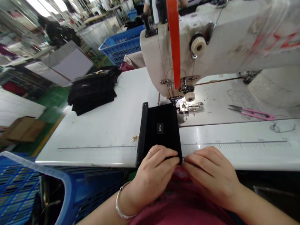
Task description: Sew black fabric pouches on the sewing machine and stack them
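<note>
A flat black fabric piece point(153, 134) with a small label lies on the white sewing table. A darker strip runs down its left side, and a gold-coloured metal pull point(135, 137) lies just beyond that strip. The far right corner reaches the presser foot point(176, 100) of the sewing machine point(161, 56). At the near right corner, my left hand point(156, 175), wearing a ring and a bracelet, is closed on the fabric with its fingers bent over the edge. My right hand point(208, 172) pinches the same corner from the other side; its fingertips are partly hidden.
Pink thread snips point(252, 112) lie on the machine bed to the right. A stack of black fabric pieces point(92, 89) sits at the table's far left. Blue baskets stand at the lower left point(67, 190) and behind the table point(124, 43). A ruler scale point(234, 144) runs along the front.
</note>
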`<state>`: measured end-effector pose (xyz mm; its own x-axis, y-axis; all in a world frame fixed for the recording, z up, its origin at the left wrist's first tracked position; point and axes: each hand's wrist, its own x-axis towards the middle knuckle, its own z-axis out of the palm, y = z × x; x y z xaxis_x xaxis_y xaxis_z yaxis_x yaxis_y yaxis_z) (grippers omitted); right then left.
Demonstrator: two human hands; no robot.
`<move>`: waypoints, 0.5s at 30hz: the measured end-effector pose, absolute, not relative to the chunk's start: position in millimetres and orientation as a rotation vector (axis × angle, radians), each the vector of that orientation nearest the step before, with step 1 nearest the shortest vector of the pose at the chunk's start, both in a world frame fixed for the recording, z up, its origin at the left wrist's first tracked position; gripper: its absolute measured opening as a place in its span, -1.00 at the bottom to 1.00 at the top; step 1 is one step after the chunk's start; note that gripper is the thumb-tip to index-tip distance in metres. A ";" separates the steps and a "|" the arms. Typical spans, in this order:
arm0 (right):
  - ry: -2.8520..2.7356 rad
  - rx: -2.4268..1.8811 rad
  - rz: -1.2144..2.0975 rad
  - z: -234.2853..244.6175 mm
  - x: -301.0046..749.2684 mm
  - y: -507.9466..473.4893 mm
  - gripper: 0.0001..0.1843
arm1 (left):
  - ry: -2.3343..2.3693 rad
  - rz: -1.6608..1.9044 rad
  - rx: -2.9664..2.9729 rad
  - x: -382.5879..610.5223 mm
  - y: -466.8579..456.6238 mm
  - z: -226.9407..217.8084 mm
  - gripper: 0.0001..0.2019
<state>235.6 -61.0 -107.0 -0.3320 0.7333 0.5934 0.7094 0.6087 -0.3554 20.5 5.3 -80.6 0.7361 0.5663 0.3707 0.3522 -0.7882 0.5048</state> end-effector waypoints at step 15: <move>-2.114 -1.084 0.011 -109.7 241.3 -61.7 -0.75 | 0.647 0.670 2.591 16.8 -0.4 -86.0 -0.75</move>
